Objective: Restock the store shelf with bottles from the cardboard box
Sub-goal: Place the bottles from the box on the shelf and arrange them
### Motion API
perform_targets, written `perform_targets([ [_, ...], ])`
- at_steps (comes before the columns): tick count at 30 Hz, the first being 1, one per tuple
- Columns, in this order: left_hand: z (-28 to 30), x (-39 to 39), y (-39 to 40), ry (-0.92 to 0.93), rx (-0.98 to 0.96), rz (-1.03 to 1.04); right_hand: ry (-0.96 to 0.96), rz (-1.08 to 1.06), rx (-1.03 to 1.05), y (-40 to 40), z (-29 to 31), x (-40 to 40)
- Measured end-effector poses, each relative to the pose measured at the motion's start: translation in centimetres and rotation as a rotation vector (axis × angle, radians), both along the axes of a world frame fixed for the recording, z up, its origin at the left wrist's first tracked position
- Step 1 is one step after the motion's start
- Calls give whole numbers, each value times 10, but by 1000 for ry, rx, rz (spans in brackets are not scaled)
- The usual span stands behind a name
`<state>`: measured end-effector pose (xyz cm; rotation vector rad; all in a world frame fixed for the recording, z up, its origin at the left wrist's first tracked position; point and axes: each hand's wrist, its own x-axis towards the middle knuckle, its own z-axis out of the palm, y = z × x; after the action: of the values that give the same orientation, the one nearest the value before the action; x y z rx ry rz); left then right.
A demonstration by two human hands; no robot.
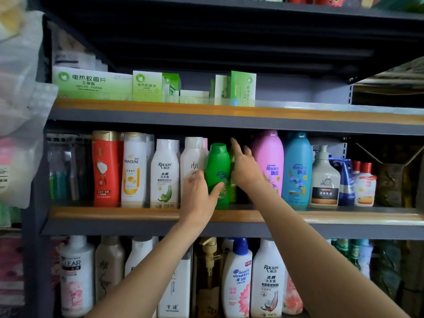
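Note:
A green Rejoice bottle stands upright on the middle shelf, between a white bottle and a pink Rejoice bottle. My left hand holds the green bottle low on its left side, thumb across its front. My right hand rests against the bottle's right side with fingers spread and pointing up into the shelf. A second green bottle shows partly behind my right hand. The cardboard box is not in view.
The middle shelf also holds red, Pantene, Racien and blue Rejoice bottles and a pump bottle. Green boxes line the shelf above. More bottles fill the shelf below. Plastic-wrapped goods hang at left.

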<state>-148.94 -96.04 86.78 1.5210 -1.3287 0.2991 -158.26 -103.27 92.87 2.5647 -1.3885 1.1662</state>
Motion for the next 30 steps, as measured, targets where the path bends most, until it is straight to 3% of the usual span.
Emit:
perform_targets([
  [7, -1, 3, -2, 17, 1, 12, 13, -126, 88, -15, 3, 15],
  [16, -5, 4, -1, 41, -29, 6, -111, -222, 38, -15, 7, 24],
  [30, -8, 8, -1, 40, -50, -50, -173, -139, 108, -4, 8, 16],
])
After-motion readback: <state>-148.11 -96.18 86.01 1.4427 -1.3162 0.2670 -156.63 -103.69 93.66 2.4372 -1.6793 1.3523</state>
